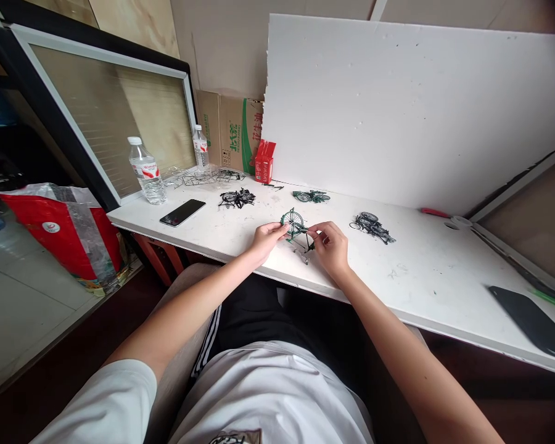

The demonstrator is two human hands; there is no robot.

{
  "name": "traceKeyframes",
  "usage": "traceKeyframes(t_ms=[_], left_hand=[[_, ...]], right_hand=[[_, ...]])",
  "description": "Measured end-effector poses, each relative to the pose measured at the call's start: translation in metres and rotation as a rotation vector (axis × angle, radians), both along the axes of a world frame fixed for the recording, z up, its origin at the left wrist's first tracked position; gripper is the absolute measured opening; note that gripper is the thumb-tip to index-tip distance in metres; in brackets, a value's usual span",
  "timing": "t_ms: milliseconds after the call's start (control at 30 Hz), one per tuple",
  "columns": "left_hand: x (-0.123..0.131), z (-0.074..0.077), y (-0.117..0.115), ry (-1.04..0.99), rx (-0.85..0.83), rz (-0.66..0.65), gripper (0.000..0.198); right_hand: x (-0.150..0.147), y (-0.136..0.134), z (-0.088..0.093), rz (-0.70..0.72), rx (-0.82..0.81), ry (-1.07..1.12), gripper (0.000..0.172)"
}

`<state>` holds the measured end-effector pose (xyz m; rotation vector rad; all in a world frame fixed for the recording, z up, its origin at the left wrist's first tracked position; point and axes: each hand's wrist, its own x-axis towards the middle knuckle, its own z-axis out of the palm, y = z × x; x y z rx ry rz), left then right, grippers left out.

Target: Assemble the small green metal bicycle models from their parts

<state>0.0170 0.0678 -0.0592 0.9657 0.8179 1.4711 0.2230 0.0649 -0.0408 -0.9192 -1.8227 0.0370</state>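
A small green model bicycle point(296, 229) stands on the white table point(425, 277) near its front edge, one spoked wheel up at the left. My left hand point(266, 239) pinches that wheel with fingers closed. My right hand point(330, 246) grips the frame end of the same model, fingers curled. Three other small piles lie behind: black parts point(237, 198), a green model point(311, 196) and a black model point(372, 226).
A black phone point(182, 212) and two water bottles point(147, 171) sit at the table's left, near wire pieces point(198, 178) and a red box point(264, 161). A white foam board point(411, 105) stands behind. A dark tablet point(531, 320) lies at the right. A red bag point(65, 231) is beside the table.
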Motion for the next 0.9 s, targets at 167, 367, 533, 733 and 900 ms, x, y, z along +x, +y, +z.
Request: traceKeyframes(t_ms=[167,367,533,733,900], left_hand=[[0.001,0.0002,-0.0012,0.001,0.017,0.01,0.034],[0.0006,0.0005,-0.002,0.014,0.023,0.008,0.038],[-0.0002,0.002,-0.003,0.039,0.024,-0.006,0.042],[-0.0001,0.0004,-0.0011,0.021,0.015,-0.012,0.046],[-0.0006,-0.0025,0.0014,0.028,0.024,-0.017,0.047]], right_hand=[[0.0009,0.0024,-0.0009,-0.065,0.042,0.045,0.017],[0.0014,0.0024,-0.0008,-0.066,0.103,0.001,0.015],[0.0018,0.0041,-0.0016,-0.081,0.154,-0.002,0.013],[0.0043,0.0091,-0.0026,-0.134,0.194,0.037,0.014],[0.002,0.0061,-0.001,-0.059,0.171,0.051,0.016]])
